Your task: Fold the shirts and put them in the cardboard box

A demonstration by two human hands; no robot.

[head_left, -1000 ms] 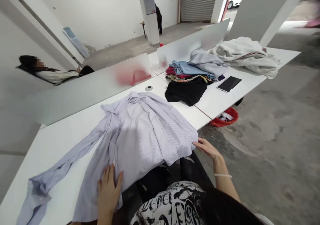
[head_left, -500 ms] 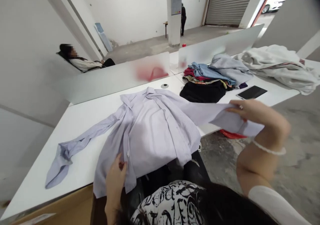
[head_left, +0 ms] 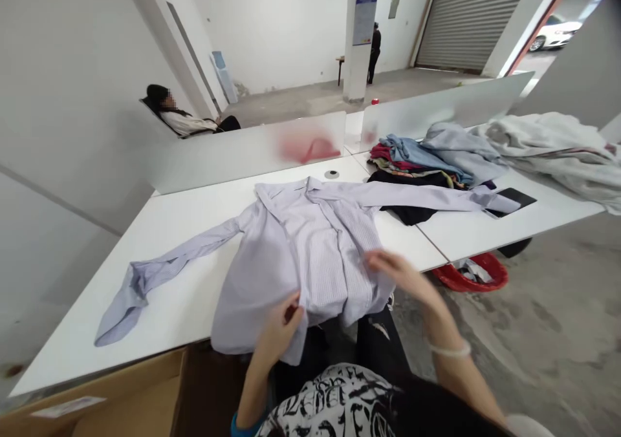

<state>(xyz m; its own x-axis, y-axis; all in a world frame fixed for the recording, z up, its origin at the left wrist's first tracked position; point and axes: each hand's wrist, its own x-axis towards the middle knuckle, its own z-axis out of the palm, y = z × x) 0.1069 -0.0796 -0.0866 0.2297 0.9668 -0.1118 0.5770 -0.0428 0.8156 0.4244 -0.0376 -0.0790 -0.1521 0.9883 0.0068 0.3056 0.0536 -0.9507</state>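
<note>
Concrete floor at three o'clock; white table at twelve under a striped shirt; left hand pinches hem, right hand fingers straight.

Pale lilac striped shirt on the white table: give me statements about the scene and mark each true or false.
The left hand holds the lower edge of the pale lilac striped button-up shirt. True.
A white beaded bracelet is on the left wrist. False: it is on the right wrist.
Both sleeves are folded under the shirt. False: they stretch sideways across the white table.
One cuff touches the flat black tablet. True.
The round red basket sits on the table. False: it is on the grey concrete floor.
</note>
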